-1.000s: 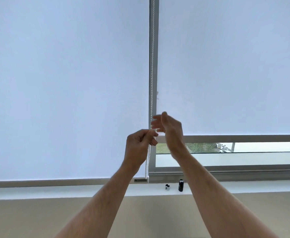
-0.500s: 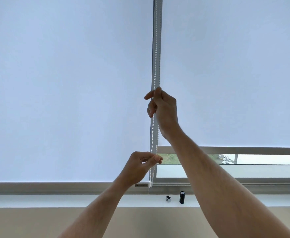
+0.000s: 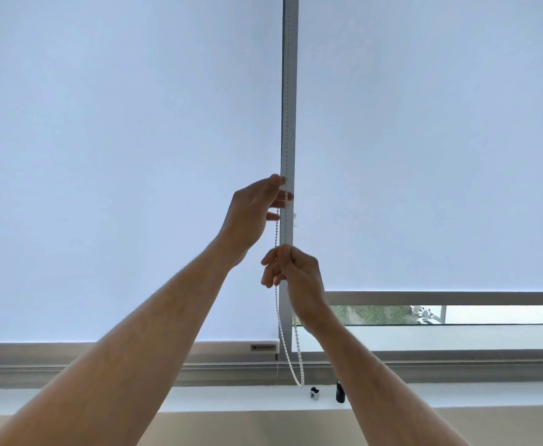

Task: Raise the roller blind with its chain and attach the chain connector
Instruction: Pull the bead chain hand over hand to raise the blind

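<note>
1. Step in hand: raising, hand over hand. The right-hand roller blind (image 3: pixel 424 156) has its bottom bar only a little above the sill (image 3: pixel 70 399); most of the travel is left.
2. Left hand (image 3: pixel 254 214) is high, fingers pinching the bead chain (image 3: pixel 276 304) at the mullion (image 3: pixel 291 91).
3. Right hand (image 3: pixel 292 268) is lower, fist closed round the same chain; the loop hangs near the sill.
4. Next: pull down, then regrip higher.
5. Small clip (image 3: pixel 314 393) on the sill, likely the connector, untouched.
</note>
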Demonstrator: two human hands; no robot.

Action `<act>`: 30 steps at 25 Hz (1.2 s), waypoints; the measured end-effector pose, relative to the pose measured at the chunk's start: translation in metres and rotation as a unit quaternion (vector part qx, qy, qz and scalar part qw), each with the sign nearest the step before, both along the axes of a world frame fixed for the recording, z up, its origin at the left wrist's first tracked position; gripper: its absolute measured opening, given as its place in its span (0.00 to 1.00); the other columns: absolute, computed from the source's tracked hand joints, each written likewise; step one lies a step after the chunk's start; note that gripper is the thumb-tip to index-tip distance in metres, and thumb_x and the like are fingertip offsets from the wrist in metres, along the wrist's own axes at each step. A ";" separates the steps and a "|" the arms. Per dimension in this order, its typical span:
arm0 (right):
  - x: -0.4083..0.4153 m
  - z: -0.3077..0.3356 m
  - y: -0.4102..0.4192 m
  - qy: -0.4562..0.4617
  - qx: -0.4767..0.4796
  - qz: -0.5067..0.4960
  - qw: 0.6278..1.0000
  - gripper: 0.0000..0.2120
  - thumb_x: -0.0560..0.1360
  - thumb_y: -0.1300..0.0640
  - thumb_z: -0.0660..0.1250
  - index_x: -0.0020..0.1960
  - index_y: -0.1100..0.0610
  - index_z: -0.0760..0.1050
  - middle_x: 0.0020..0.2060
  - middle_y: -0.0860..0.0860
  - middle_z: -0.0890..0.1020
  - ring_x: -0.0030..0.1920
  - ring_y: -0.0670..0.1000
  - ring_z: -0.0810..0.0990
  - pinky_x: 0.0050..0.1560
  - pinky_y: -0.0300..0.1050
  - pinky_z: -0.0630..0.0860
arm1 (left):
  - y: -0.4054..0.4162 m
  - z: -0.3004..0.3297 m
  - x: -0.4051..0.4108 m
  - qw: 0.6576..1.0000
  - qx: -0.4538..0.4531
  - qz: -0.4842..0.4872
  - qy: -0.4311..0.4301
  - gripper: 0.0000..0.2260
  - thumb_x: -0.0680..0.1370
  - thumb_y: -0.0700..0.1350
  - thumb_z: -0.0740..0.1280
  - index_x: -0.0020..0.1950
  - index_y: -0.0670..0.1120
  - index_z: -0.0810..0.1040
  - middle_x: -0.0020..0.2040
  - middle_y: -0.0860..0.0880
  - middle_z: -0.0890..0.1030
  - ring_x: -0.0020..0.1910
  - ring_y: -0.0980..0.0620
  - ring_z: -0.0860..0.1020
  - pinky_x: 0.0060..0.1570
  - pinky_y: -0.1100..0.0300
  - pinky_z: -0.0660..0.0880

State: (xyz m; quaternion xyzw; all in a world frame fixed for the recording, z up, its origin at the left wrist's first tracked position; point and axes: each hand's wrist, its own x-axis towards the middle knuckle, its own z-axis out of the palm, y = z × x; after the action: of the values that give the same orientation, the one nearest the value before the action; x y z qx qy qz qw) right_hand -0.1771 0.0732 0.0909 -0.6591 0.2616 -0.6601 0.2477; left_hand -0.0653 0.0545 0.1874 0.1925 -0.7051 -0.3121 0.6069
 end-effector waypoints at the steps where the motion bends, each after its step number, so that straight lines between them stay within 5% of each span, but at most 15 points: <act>1: 0.000 -0.007 0.000 0.005 0.006 0.004 1.000 0.18 0.83 0.56 0.55 0.40 0.56 0.79 0.26 0.50 0.82 0.28 0.48 0.76 0.35 0.40 0.69 | 0.003 0.010 -0.005 1.000 -0.007 -0.001 0.004 0.13 0.81 0.54 0.62 0.54 0.50 0.83 0.46 0.49 0.86 0.46 0.52 0.83 0.43 0.58 0.79; 5: -0.005 -0.017 0.000 0.040 0.022 0.007 0.999 0.18 0.81 0.51 0.56 0.41 0.53 0.81 0.30 0.51 0.84 0.31 0.48 0.78 0.38 0.39 0.71 | 0.005 0.020 -0.015 0.999 -0.026 0.018 0.017 0.10 0.80 0.47 0.67 0.42 0.46 0.84 0.30 0.52 0.82 0.33 0.54 0.78 0.37 0.59 0.75; 9: -0.018 -0.005 -0.002 0.051 0.042 -0.024 0.998 0.24 0.80 0.41 0.55 0.46 0.53 0.85 0.37 0.51 0.88 0.40 0.48 0.84 0.42 0.35 0.73 | 0.004 0.012 -0.012 0.998 -0.023 0.019 0.052 0.11 0.78 0.47 0.69 0.37 0.50 0.85 0.28 0.52 0.81 0.30 0.54 0.77 0.34 0.63 0.74; 13: -0.027 0.035 -0.004 -0.054 0.023 -0.032 0.998 0.27 0.80 0.38 0.54 0.43 0.54 0.85 0.40 0.56 0.87 0.44 0.55 0.83 0.47 0.50 0.72 | 0.006 -0.005 -0.012 0.999 -0.019 0.025 0.037 0.10 0.77 0.45 0.69 0.38 0.49 0.86 0.29 0.50 0.82 0.30 0.55 0.77 0.34 0.64 0.74; 17: -0.034 0.095 0.001 -0.070 0.001 0.009 0.998 0.19 0.75 0.43 0.60 0.49 0.53 0.84 0.41 0.51 0.85 0.45 0.52 0.81 0.50 0.54 0.71 | 0.007 -0.031 -0.010 0.999 -0.012 0.030 0.022 0.10 0.78 0.44 0.69 0.38 0.49 0.86 0.29 0.50 0.83 0.30 0.56 0.77 0.34 0.65 0.74; 22: -0.024 0.146 0.009 0.016 0.009 -0.039 0.999 0.20 0.80 0.42 0.60 0.50 0.56 0.83 0.36 0.50 0.85 0.36 0.49 0.81 0.43 0.46 0.73 | 0.013 -0.061 -0.015 0.999 0.024 0.014 0.024 0.11 0.78 0.42 0.69 0.37 0.49 0.85 0.28 0.51 0.81 0.29 0.56 0.77 0.35 0.66 0.74; 30: 0.000 0.149 0.006 -0.039 -0.035 -0.035 0.998 0.19 0.83 0.56 0.58 0.35 0.56 0.73 0.22 0.48 0.72 0.24 0.47 0.70 0.32 0.44 0.69 | 0.013 -0.094 -0.014 0.999 0.026 0.021 -0.024 0.07 0.77 0.47 0.71 0.43 0.46 0.87 0.32 0.52 0.84 0.34 0.58 0.81 0.40 0.67 0.75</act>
State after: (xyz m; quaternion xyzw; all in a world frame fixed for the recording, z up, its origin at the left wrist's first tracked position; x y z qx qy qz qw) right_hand -0.1776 0.0793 0.2395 -0.6314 0.2511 -0.7025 0.2116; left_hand -0.0796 0.0674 0.0939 0.2306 -0.7065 -0.3130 0.5914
